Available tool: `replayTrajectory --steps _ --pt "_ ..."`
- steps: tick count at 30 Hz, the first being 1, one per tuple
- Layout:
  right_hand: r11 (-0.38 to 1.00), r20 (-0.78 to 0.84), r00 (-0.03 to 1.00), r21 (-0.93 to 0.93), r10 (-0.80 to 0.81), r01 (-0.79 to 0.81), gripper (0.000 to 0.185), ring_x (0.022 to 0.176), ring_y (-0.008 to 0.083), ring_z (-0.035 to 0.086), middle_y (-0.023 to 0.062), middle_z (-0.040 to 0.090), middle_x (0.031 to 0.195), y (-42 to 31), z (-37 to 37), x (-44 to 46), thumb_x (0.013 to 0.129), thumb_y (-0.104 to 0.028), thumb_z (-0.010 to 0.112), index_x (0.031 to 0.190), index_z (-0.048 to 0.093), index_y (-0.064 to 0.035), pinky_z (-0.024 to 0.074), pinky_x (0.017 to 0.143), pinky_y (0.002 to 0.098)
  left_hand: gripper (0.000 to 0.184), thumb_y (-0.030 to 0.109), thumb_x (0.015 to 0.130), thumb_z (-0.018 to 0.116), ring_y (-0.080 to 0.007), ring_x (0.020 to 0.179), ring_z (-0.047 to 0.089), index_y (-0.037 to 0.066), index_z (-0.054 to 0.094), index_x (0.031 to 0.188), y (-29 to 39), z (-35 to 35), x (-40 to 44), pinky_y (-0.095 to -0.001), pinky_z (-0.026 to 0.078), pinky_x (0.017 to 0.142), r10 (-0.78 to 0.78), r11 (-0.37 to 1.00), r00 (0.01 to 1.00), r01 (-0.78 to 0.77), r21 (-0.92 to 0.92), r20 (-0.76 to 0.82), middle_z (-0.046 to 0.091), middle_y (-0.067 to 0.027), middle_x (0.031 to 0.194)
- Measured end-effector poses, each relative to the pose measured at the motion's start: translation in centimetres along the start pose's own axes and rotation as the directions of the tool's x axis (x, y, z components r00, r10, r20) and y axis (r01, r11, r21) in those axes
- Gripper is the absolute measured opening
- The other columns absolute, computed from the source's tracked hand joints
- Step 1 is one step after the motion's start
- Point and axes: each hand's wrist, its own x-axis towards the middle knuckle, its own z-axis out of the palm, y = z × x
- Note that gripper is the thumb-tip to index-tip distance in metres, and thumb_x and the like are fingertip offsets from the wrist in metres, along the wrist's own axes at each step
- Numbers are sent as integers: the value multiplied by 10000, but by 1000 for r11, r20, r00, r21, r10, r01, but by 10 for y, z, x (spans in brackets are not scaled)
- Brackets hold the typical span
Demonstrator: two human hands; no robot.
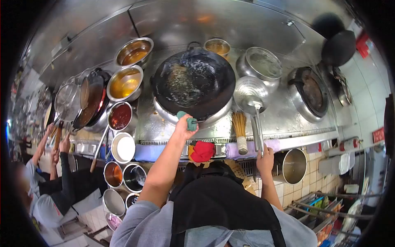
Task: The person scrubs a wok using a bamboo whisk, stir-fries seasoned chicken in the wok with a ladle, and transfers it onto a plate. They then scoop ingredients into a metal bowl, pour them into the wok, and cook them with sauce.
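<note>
A large black wok [193,82] sits on the burner, wet and shiny inside, with only a little residue in it. My left hand [187,126] is closed round the wok's near handle, with a folded green cloth [182,116] between. Lower right, my right hand [265,155] is wrapped round the handles of a perforated ladle [251,91] and what looks like a second ladle lying over it. Their bowls rest over the steel stove top, right of the wok. A bamboo brush [239,127] lies between the wok and the ladle handles.
Bowls of yellow liquid [125,83] and a pot of red sauce [120,116] stand left. A steel pot [263,64] is behind the ladle; another wok [312,90] is farther right. Red cloth [202,151] lies at the front edge. Co-workers [49,201] stand far left.
</note>
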Motion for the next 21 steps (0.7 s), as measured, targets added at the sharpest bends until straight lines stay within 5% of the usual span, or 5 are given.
replayTrajectory --steps 7,9,11,15,21 --pt "954 456 890 -261 -15 150 716 875 316 593 230 556 1032 -81 40 47 791 -299 648 1383 306 -86 489 678 424 124 187 785 559 -219 653 521 103 490 846 -9 25 -13 -356 471 558 160 987 976 -160 9 -147 514 -73 746" --pt "830 689 720 352 83 -433 789 776 212 596 200 563 1008 -63 21 67 795 -220 642 1432 187 -116 486 577 338 128 184 788 562 -217 666 522 104 491 858 -10 20 -11 -364 473 559 220 975 967 -213 66 -127 513 -70 768" --pt "561 667 743 634 -49 -532 713 760 148 564 120 547 1064 -74 -43 57 796 -52 587 1419 241 -91 472 587 270 134 185 790 567 -216 669 524 101 492 863 -5 25 -21 -376 478 559 237 971 956 -234 42 -173 515 -69 791" --pt "862 220 917 466 -331 199 558 1037 233 580 175 579 1165 -116 -105 66 807 -70 584 1340 420 -70 455 859 308 174 168 780 593 -219 669 548 92 490 898 -4 17 -17 -390 500 571 204 977 966 -191 93 -158 524 -70 787" --pt "631 437 465 408 -770 660 406 1016 299 594 134 629 1093 -242 23 212 751 -257 666 1122 624 -96 454 895 372 145 171 783 580 -216 633 550 87 499 870 -2 22 -25 -386 498 560 220 974 956 -205 92 -193 527 -68 754"
